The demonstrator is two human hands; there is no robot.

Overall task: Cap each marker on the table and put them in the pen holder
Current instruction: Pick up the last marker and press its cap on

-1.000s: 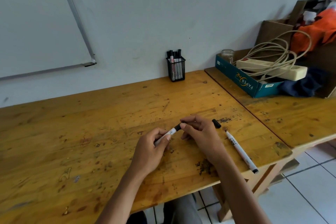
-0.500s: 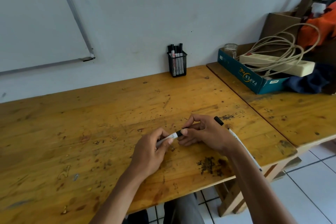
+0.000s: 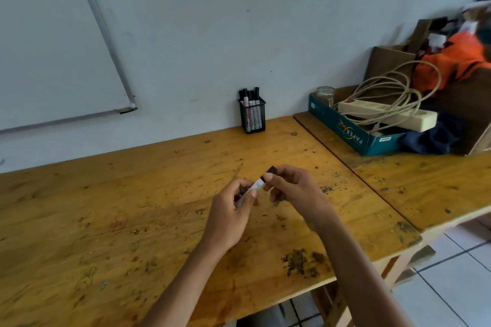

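Above the middle of the wooden table (image 3: 106, 220), my left hand (image 3: 231, 218) grips the white barrel of a marker (image 3: 256, 185) that points up and to the right. My right hand (image 3: 295, 191) pinches the black cap (image 3: 271, 170) at the marker's upper end. The cap sits on the marker's end; how far it is pushed on I cannot tell. A black mesh pen holder (image 3: 252, 117) with several capped markers stands at the back of the table against the wall. The second marker and loose cap from the earlier frames are hidden behind my right arm.
A second table (image 3: 425, 188) adjoins on the right. On it sit a teal cardboard box (image 3: 342, 130) with a glass jar, a power strip and coiled cable (image 3: 385, 111), dark cloth, brown boxes and orange fabric. A whiteboard (image 3: 53, 42) hangs on the wall at left.
Both hands have lifted the marker a little and tilted it more upright. My right hand now holds the black cap on the marker's end. My right arm now covers the other marker.
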